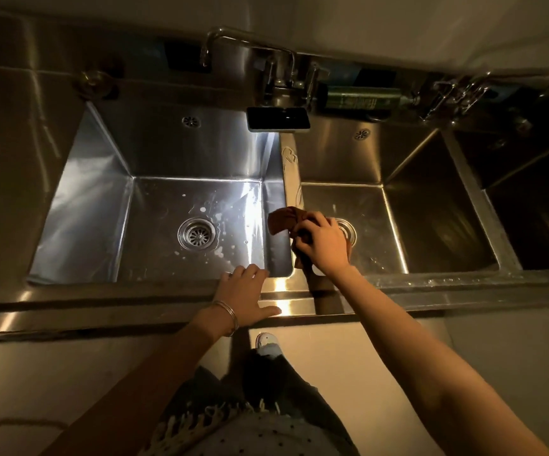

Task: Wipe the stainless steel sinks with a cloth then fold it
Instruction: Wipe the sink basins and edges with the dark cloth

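**Two sinks, one cloth on the wall between them**

One brown-red cloth (283,222) lies crumpled over the divider (294,179) that parts the left sink (102,199) from the middle sink (430,225). Its free end pokes out leftward, over the left sink's right wall. The rest runs under the hand toward the front rim (135,311), so its long axis follows the divider, back to front.

The right grip (324,243) is a bare hand closed round the cloth, fingers curled into the bunched fabric, sitting just over the divider and in front of the middle sink's drain (348,230). The left grip (243,292) lies flat with fingers straight and holds nothing. It presses on the front rim at the left sink's near right corner, fingertips at the bowl's edge. It wears bangles (230,315) at the wrist.

To the cloth's left the sink floor spreads wide, with white spots scattered round its drain (196,233). To the right lies the middle sink's floor, then a third sink (536,225) in shadow.

On the back ledge a faucet (233,37) reaches over the left sink. A flat black item (278,118) sits at the divider's far end, and a green bottle (361,97) lies on its side just beside it.
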A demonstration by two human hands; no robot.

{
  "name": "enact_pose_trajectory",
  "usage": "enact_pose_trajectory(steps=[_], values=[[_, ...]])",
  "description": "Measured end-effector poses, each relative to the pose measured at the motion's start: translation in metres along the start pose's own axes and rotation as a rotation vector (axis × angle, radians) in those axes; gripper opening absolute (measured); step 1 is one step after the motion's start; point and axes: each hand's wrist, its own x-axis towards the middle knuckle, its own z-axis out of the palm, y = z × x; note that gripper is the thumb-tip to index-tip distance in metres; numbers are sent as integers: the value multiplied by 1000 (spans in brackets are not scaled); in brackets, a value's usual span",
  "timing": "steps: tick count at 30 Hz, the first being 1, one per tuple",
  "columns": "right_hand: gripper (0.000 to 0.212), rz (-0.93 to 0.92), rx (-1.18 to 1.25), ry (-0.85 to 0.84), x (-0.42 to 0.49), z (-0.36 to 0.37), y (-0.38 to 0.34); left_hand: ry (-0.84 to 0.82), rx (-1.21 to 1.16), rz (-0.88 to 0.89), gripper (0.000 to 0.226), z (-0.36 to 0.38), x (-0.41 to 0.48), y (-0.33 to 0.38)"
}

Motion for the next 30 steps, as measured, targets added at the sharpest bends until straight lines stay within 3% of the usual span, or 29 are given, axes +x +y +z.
enact_pose_trajectory(steps=[8, 17, 23, 30], values=[[25, -270, 88, 9, -19, 1, 30, -66, -131, -181, 74, -4, 15, 14], [30, -184, 26, -38, 81, -16, 25, 20, -215, -330, 53, -5, 32, 27], [24, -285, 73, 35, 53, -7, 35, 18, -279, -359, 55, -5, 49, 35], [23, -259, 34, -23, 119, -26, 24, -42, -297, -363, 63, -1, 61, 31]])
